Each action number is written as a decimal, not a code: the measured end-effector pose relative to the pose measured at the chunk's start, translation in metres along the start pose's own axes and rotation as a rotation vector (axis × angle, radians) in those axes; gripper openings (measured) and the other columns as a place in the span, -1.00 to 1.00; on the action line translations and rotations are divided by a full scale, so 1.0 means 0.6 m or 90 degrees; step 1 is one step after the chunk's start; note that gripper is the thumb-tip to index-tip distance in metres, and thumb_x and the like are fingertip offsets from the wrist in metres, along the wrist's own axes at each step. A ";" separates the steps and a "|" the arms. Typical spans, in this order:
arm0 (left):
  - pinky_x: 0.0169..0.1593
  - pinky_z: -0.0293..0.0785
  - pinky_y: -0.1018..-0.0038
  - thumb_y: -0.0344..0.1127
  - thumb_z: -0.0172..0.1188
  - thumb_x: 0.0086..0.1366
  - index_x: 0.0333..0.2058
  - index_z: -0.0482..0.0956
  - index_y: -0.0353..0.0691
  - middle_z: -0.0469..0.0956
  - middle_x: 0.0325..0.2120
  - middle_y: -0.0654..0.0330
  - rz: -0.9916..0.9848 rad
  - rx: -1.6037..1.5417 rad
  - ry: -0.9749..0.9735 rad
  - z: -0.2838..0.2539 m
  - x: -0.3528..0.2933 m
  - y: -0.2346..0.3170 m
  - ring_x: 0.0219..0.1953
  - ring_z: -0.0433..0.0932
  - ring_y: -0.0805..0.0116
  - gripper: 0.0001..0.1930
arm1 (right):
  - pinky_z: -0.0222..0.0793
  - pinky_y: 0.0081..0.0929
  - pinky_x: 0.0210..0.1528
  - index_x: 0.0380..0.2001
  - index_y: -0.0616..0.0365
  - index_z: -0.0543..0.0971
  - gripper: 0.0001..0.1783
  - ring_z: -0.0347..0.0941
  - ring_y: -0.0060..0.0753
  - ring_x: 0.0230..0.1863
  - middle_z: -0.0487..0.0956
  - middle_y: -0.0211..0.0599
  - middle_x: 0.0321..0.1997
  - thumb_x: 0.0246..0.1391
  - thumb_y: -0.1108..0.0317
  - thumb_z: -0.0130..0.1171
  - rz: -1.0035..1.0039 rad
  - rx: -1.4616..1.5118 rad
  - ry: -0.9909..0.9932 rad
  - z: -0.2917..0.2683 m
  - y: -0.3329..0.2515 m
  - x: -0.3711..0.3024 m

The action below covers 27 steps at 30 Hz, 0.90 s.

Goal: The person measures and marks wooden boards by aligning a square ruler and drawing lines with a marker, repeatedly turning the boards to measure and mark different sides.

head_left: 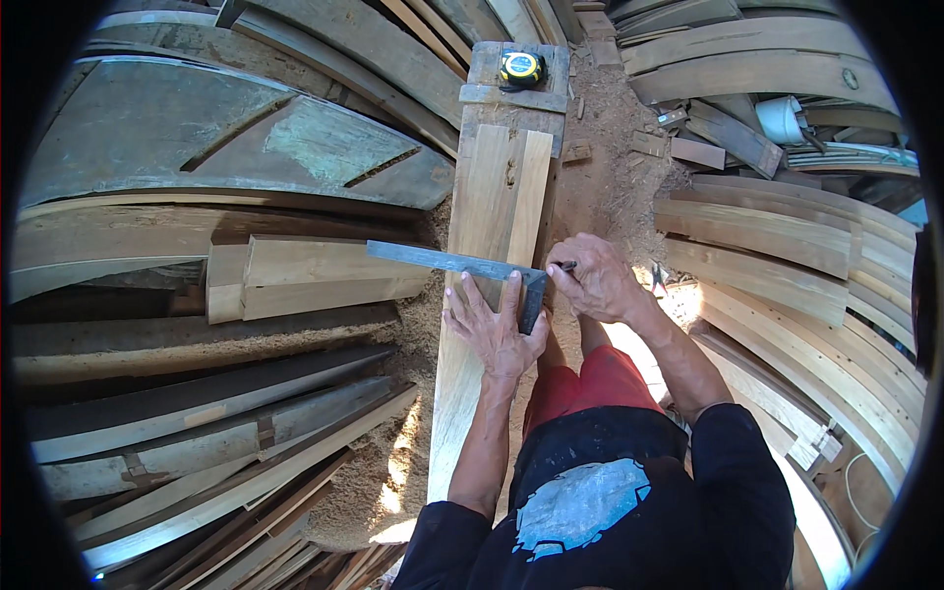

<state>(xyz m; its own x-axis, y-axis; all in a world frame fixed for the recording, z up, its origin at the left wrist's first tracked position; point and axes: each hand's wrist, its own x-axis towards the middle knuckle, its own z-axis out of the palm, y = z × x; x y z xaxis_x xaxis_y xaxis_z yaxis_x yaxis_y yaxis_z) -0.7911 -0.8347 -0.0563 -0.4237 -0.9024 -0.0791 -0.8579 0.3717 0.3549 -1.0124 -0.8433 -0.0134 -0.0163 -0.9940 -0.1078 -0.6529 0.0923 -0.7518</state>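
A long pale board (480,187) lies lengthwise on a narrow wooden bench, with a slimmer strip (531,187) along its right side. Across both rests a metal try square (433,258), its blade pointing left and its dark stock toward me at the right edge. My left hand (497,334) holds the square down, fingers spread over the blade and board, thumb by the stock. Just beyond the square's corner, my right hand (595,280) pinches a short dark pencil (567,265); its tip is too small to make out.
A yellow and black tape measure (522,69) sits at the bench's far end (492,59). Planks are stacked on both sides, with a large grey slotted panel (236,133) at left. Sawdust and wood scraps (577,150) cover the ground. A white bucket (780,120) lies among timber at right.
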 end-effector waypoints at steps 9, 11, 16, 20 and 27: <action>0.40 -0.31 -0.50 0.13 0.41 0.02 0.41 0.33 0.38 -0.17 0.48 -0.45 0.001 0.001 -0.016 -0.003 -0.015 -0.005 0.49 -0.22 -0.61 -0.10 | 0.44 -0.04 -0.16 -0.22 0.20 0.61 -0.69 0.57 0.15 -0.24 0.63 0.05 -0.34 0.35 0.17 0.07 0.262 0.179 0.010 0.136 0.006 -0.062; 0.40 -0.32 -0.50 0.11 0.41 0.02 0.41 0.33 0.38 -0.18 0.48 -0.45 -0.008 0.005 -0.019 -0.004 -0.027 -0.009 0.49 -0.24 -0.61 -0.09 | 0.44 -0.05 -0.19 -0.21 0.24 0.60 -0.67 0.58 0.16 -0.27 0.64 0.09 -0.34 0.37 0.17 0.04 0.318 0.295 0.023 0.153 0.005 -0.071; 0.40 -0.32 -0.51 0.08 0.44 0.01 0.40 0.34 0.40 -0.20 0.50 -0.42 -0.009 -0.001 -0.027 -0.003 -0.027 -0.010 0.50 -0.25 -0.58 -0.09 | 0.46 -0.24 -0.26 -0.21 0.31 0.59 -0.64 0.56 -0.25 -0.41 0.59 -0.12 -0.46 0.40 0.17 0.02 0.258 0.443 0.076 0.174 0.021 -0.078; 0.39 -0.30 -0.51 0.10 0.46 0.00 0.41 0.34 0.44 -0.20 0.50 -0.40 -0.006 -0.004 -0.005 0.002 -0.026 -0.010 0.50 -0.24 -0.56 -0.08 | 0.46 -0.29 -0.30 -0.22 0.32 0.59 -0.64 0.52 -0.40 -0.43 0.58 -0.19 -0.48 0.40 0.20 0.02 0.290 0.464 0.063 0.168 0.014 -0.076; 0.38 -0.27 -0.50 0.14 0.47 0.02 0.41 0.34 0.48 -0.19 0.51 -0.39 -0.020 0.020 -0.005 0.011 -0.024 -0.011 0.50 -0.23 -0.55 -0.09 | 0.48 -0.28 -0.28 -0.26 0.32 0.58 -0.64 0.57 -0.33 -0.42 0.59 -0.14 -0.48 0.38 0.19 0.03 0.285 0.461 0.095 0.186 0.031 -0.073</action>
<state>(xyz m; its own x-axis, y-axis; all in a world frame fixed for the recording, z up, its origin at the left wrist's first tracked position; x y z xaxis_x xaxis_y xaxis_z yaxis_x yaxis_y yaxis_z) -0.7816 -0.8229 -0.0637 -0.3985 -0.9120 -0.0974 -0.8794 0.3498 0.3229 -0.9391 -0.7915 -0.0953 -0.2885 -0.8483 -0.4440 0.0804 0.4407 -0.8941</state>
